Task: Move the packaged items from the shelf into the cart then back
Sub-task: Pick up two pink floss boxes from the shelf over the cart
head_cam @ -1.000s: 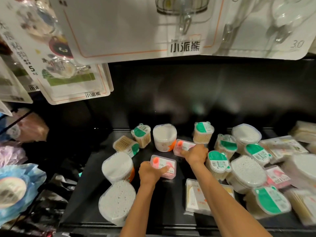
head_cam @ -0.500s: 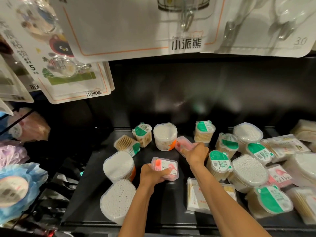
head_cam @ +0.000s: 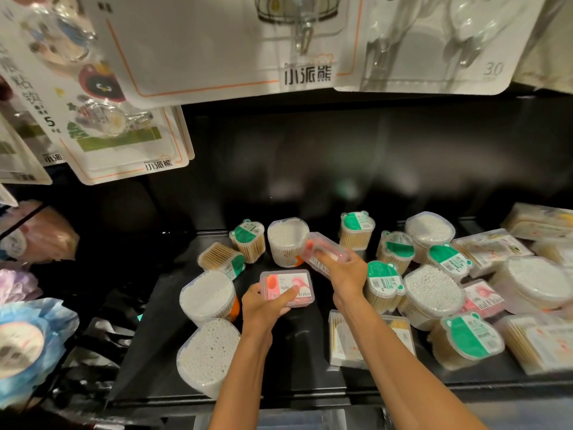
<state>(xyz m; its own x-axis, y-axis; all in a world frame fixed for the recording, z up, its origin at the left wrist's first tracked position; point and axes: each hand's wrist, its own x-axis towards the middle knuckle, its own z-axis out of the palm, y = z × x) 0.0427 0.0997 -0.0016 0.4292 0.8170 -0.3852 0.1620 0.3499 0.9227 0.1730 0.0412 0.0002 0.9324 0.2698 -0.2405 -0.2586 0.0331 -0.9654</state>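
Head view: both hands hold clear pink floss boxes (head_cam: 286, 288).

Left grip (head_cam: 269, 305): we see its thumb across the lid of a pink floss box (head_cam: 286, 288); the fingers beneath are hidden from us.
Right grip (head_cam: 347, 272): its fingers vanish behind a second pink box (head_cam: 322, 255), tilted and smeared by blur, label unreadable to us.
Flat packet (head_cam: 344, 346) just below the right grip: the forearm covers its right part.
Hanging cards (head_cam: 217, 41) far above both grips: cut by the top edge.
Bags (head_cam: 28, 346) far left of the left grip: cropped, contents unclear to us.
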